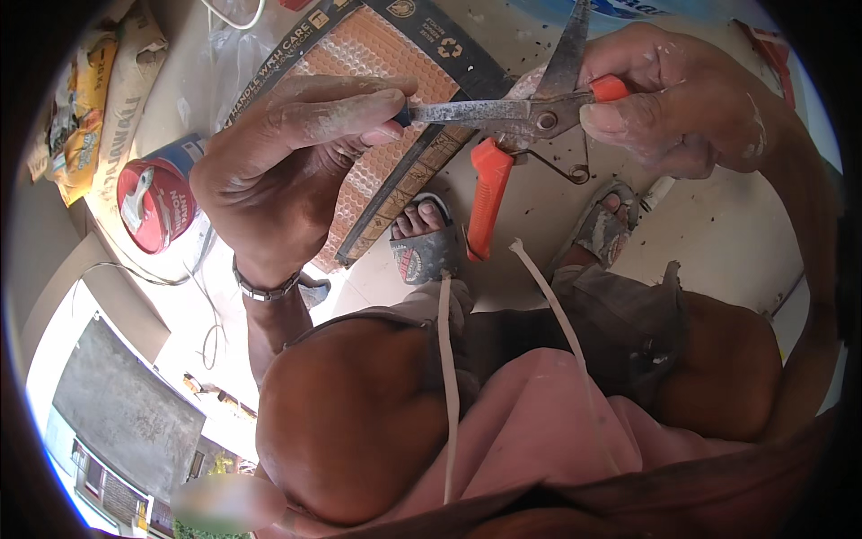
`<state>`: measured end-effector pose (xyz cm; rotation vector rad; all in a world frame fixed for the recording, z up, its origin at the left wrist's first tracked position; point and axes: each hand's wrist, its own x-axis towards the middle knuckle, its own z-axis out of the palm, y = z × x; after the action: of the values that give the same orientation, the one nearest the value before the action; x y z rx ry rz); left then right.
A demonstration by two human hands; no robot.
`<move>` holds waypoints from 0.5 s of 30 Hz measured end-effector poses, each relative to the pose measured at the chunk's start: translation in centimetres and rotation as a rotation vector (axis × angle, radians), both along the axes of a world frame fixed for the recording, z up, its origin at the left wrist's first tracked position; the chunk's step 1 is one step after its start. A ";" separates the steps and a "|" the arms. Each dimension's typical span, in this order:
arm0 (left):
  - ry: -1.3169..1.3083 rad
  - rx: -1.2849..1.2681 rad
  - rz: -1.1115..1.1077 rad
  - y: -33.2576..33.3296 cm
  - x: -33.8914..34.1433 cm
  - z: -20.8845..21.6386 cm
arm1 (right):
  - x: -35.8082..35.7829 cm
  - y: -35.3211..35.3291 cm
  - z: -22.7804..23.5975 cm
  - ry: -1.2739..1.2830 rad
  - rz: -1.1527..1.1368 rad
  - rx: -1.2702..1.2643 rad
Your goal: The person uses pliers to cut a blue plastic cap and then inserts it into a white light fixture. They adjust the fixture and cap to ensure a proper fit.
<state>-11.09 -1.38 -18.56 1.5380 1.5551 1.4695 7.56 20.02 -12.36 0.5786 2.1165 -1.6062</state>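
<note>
My right hand (682,103) grips a pair of spring-loaded shears (544,120) near the pivot, thumb resting by an orange end. One blade (567,49) points up and away. The other orange handle (489,199) hangs below, beside a bent wire spring (575,171). A flat grey metal strip runs left from the pivot, and I cannot tell whether it is the second blade or a separate tool. At its left end my left hand (287,148) pinches a small dark piece (403,116) between thumb and fingers.
Behind the hands lies a flat cardboard box (382,54) with bubble wrap (359,193). At left stand a red-lidded paint bucket (162,205) with a brush on it, and sacks (135,81). My sandalled feet (426,242) are on the tile floor; dark bits are scattered about. Two pale cords (446,386) hang from my clothing.
</note>
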 end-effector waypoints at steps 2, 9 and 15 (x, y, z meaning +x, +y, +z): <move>-0.238 -0.100 0.060 0.1 0.0 -0.2 | -0.4 0.8 0.2 -0.209 0.025 -0.147; -1.140 -0.600 -0.059 0.1 -1.7 -2.3 | 2.8 -1.7 -1.9 0.591 0.564 1.275; -1.226 -0.551 0.095 0.3 -0.8 -3.1 | 2.8 -2.8 -1.4 0.436 0.534 1.316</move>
<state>-11.85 -1.09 -21.66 0.1043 1.0649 1.3862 10.34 17.27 -13.80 -0.0653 3.1001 0.1243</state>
